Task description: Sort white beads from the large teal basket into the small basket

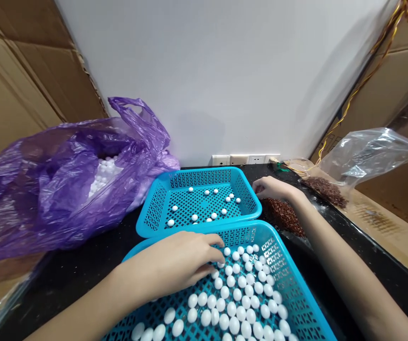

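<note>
Dark counter [93, 255], blue baskets [296, 293], white pellets [241, 312]

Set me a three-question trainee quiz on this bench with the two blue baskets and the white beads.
1. True or false: the right hand lies inside the near blue basket.
2. Fill in: the far blue basket holds ____ white beads than the near one.
3. The left hand rests on: A) the far blue basket's rim; B) white beads in the near blue basket; C) the right hand.
Key: 1 false; 2 fewer; 3 B.
</note>
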Motion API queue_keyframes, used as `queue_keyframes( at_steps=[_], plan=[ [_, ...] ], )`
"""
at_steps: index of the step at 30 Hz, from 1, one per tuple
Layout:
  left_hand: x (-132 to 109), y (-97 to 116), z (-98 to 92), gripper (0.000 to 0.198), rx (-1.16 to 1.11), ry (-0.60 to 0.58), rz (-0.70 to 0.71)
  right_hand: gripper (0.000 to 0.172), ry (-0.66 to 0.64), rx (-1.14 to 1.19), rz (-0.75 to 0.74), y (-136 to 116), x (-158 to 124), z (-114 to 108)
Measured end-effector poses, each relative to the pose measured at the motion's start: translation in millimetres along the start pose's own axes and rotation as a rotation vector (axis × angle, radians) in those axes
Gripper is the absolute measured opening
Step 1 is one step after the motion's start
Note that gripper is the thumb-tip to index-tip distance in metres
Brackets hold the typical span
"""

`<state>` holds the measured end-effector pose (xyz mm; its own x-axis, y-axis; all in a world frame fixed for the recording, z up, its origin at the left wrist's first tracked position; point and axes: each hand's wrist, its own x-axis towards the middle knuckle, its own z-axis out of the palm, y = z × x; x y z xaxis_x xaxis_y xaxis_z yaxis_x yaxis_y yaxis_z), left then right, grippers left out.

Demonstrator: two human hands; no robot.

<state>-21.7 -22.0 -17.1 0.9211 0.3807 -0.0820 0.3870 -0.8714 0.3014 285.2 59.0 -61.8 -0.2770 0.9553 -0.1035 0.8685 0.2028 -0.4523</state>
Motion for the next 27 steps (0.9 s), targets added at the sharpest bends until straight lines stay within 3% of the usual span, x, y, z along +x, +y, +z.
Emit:
queue_keyframes(
  at_steps=[3, 6, 16, 27],
  plan=[
    [0, -1, -1.2, 0.029, 0.023, -0.109, 0.009, 0.01, -0.012, 0.022, -0.011, 0, -1, 0],
    [1, 0, -3.8, 0.033, 0.006, -0.14, 0.009, 0.012, -0.003, 0.036, -0.024, 1, -1, -1],
    [0, 2, -1.0, 0.015, -0.008, -0.098, 0.038, 0.017, 0.001, 0.091, -0.022, 7, 0, -2],
    [-2, -1, -0.9, 0.024, -0.105, -0.107, 0.05, 0.018, 0.262, 0.294, -0.087, -10, -17, -28]
  ],
)
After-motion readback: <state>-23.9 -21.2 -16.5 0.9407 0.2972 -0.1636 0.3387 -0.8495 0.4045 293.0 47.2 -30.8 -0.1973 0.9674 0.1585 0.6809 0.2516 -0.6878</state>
